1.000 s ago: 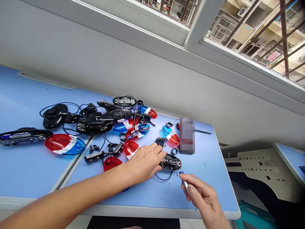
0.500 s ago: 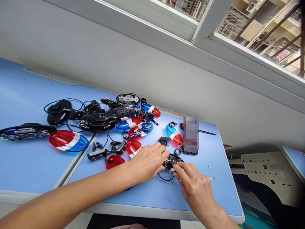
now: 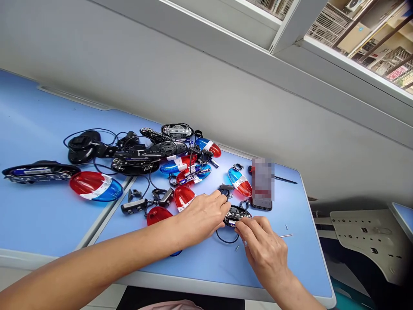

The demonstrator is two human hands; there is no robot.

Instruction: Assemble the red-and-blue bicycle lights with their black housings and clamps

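Note:
An open black oval bike-light housing [image 3: 238, 212], with a circuit board inside, sits between my hands. My left hand [image 3: 211, 214] is closed round its left end, with the fingertips partly hidden. A battery [image 3: 231, 223] lies along the near side of the housing, and the fingertips of my right hand [image 3: 266, 245] are pinched at its right end. A thin black cable [image 3: 227, 241] loops out below. Just behind are a black clamp bracket [image 3: 225, 189] and a blue-and-red lens cover [image 3: 239, 182].
Several black housings [image 3: 135, 161] with cables crowd the back left. More red-and-blue covers [image 3: 96, 186] lie around. A phone [image 3: 262, 203] and a black-shafted screwdriver [image 3: 285, 179] are at the right, with small screws [image 3: 237, 248] and a metal rod [image 3: 286, 235] nearby.
The battery, tilted out at the housing's near edge before, now lies down in it. My right fingers have followed it. The whole view has shifted slightly.

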